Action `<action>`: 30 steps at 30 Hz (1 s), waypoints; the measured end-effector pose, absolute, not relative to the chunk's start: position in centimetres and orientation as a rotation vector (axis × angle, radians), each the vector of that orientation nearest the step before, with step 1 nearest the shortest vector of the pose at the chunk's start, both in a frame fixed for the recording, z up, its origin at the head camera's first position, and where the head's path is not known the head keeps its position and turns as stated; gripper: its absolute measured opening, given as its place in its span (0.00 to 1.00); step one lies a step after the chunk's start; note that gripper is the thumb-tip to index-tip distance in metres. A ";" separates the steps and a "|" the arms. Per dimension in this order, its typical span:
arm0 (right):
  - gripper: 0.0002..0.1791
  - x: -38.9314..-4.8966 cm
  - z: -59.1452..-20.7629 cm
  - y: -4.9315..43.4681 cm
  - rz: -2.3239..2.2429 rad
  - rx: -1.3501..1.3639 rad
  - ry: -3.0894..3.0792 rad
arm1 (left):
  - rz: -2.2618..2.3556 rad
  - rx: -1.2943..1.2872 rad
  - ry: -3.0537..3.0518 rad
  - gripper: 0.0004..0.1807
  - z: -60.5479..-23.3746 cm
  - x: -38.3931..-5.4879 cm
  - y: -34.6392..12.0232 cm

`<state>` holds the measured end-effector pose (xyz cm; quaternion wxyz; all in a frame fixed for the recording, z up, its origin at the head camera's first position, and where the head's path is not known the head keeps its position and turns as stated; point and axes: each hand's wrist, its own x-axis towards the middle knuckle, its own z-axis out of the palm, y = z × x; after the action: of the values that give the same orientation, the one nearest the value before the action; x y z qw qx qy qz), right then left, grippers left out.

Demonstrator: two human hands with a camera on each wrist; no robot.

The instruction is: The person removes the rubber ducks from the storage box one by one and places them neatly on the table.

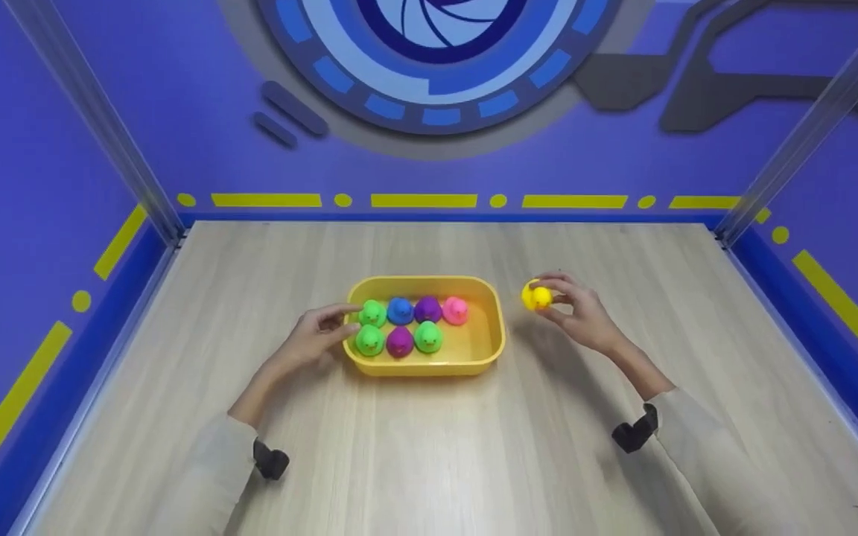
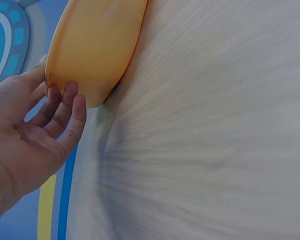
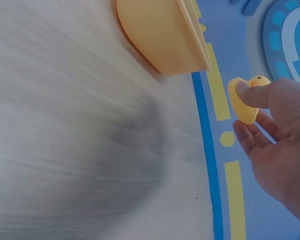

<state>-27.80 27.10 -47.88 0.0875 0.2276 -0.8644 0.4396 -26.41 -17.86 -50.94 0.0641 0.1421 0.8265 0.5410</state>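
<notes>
In the head view, a yellow plastic tub (image 1: 399, 368) stands on the table. Several toy ducks sit in it in two rows: three green, such as the front left green duck (image 1: 370, 340), a blue duck (image 1: 401, 310), two purple, and a pink duck (image 1: 456, 310). My left hand (image 1: 311, 336) holds the tub's left end, some fingers over the rim and others against the outer wall (image 2: 97, 45). Right of the tub, my right hand (image 1: 582, 313) pinches a yellow duck (image 1: 539, 298) between thumb and fingers, raised above the table.
The wooden table (image 1: 429, 447) is bounded by a blue back wall (image 1: 176, 112) and side walls. Metal posts (image 1: 809, 123) stand at the back corners. A black camera mount (image 1: 636, 429) sits on each wrist.
</notes>
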 end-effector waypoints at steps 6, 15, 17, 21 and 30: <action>0.19 -28.2 -48.4 27.9 1.333 0.691 -2.607 | 1.633 0.382 2.490 0.25 -50.7 -26.1 -18.2; 0.20 -28.4 -49.1 29.5 1.368 0.647 -2.693 | 1.598 0.419 2.419 0.28 -50.4 -26.6 -18.0; 0.21 -28.6 -49.0 29.7 1.376 0.620 -2.712 | 1.594 0.423 2.386 0.29 -50.2 -26.8 -18.0; 0.22 -28.7 -48.9 29.8 1.384 0.585 -2.719 | 1.627 0.364 2.267 0.31 -49.7 -26.9 -18.2; 0.22 -27.8 -47.9 28.3 1.399 0.593 -2.751 | 1.717 0.240 2.136 0.30 -49.6 -26.1 -18.9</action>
<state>-27.81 28.28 -47.91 -0.0008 0.1888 -0.8754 0.4451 -26.05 -18.89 -49.60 0.1941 0.0855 0.7618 0.6122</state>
